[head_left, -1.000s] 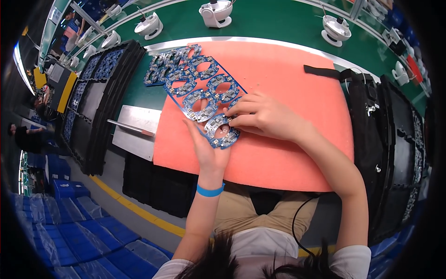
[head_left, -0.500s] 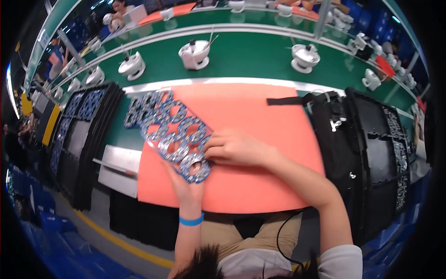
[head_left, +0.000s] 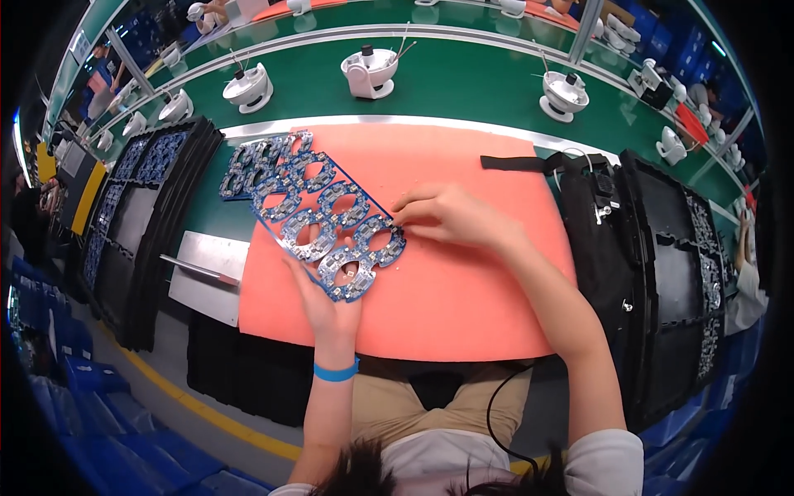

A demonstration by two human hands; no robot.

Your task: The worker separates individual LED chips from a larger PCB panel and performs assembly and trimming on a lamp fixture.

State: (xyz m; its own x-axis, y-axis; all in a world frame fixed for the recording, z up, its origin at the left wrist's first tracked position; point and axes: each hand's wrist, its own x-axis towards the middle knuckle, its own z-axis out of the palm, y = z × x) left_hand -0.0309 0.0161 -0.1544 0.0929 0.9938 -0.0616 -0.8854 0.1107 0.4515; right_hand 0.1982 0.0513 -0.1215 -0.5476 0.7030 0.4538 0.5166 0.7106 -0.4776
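Circuit panel (head_left: 318, 217) between both hands

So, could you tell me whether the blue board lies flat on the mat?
Tilted: left hand props the blue board off the orange mat.

The panel (head_left: 318, 219) is blue, with a pattern of round openings ringed by small silver parts. It lies on a salmon-orange mat (head_left: 463, 289). The tabletop (head_left: 463, 87) behind the mat is green, with a pale grey strip along the edge. The stands (head_left: 370, 70) on it are white. The trays (head_left: 662, 273) at both sides are black. The wristband (head_left: 336, 371) is bright blue. The crates (head_left: 50, 331) below left are blue.
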